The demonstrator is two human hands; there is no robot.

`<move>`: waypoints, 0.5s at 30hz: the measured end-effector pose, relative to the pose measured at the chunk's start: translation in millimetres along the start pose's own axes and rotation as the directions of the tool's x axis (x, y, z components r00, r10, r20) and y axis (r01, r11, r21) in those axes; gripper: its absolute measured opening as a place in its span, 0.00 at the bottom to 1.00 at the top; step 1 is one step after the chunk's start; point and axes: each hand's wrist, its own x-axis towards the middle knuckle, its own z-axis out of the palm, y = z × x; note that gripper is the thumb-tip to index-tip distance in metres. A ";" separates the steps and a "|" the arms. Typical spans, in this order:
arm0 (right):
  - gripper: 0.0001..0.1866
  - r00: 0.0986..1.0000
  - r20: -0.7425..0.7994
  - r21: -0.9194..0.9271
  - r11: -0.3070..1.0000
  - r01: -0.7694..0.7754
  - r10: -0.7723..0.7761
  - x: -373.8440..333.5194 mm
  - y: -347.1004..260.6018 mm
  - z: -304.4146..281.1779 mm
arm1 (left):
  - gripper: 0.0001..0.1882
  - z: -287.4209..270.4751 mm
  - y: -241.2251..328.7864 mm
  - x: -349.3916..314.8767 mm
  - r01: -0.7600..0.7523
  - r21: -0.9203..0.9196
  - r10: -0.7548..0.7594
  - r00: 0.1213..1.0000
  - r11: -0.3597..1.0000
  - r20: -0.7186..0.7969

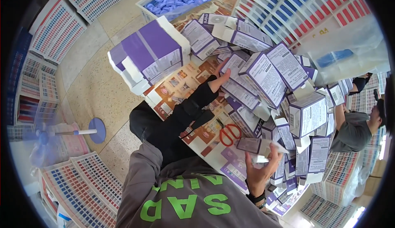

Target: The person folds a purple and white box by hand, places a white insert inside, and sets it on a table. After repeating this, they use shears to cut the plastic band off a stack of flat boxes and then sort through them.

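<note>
The small box [248, 145] lies at the lower right of centre, at the near edge of the pile [263, 80]. Its visible face is dark purple-grey; pale flaps show at its right end. The boxes in the pile are white with purple edges and printed panels, tilted at various angles, several with flaps open.

The right hand [262, 173] enters from the lower edge, fingers upward, thumb to the left. Thumb and fingers are parted and curved near the small box; whether they grip it cannot be told.

The left forearm crosses the table [180, 81] toward the upper right. The left hand [220, 81] is at the centre, fingers against a white-and-purple box [236, 68]. Its grip is partly hidden; closure cannot be told.

Red-handled scissors [229, 134] lie just left of the small box.
</note>
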 end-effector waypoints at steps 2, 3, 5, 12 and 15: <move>0.41 0.990 0.001 -0.189 0.973 -0.136 0.139 -8.3 13.4 -2.6 | 0.42 14.6 -6.2 -3.9 0.043 0.060 -0.044 0.999 0.997 0.013; 0.41 0.989 0.004 -0.193 0.970 -0.145 0.149 -9.1 21.3 -6.8 | 0.42 20.1 -11.0 -3.8 0.054 0.058 -0.055 0.998 0.997 0.016; 0.41 0.992 0.060 -0.220 0.971 -0.099 0.115 0.0 36.3 -15.8 | 0.44 33.4 -20.7 -0.3 -0.001 -0.001 0.001 1.000 1.000 0.000; 0.32 0.958 0.279 -0.194 0.981 -0.015 0.069 -2.4 62.7 -34.0 | 0.47 71.2 -43.0 -10.7 -0.106 0.000 0.105 0.985 0.994 -0.140; 0.22 0.973 0.208 -0.002 0.995 0.098 -0.096 -6.4 63.7 -55.2 | 0.48 77.3 -44.6 -19.9 -0.118 -0.005 0.115 0.979 0.993 -0.168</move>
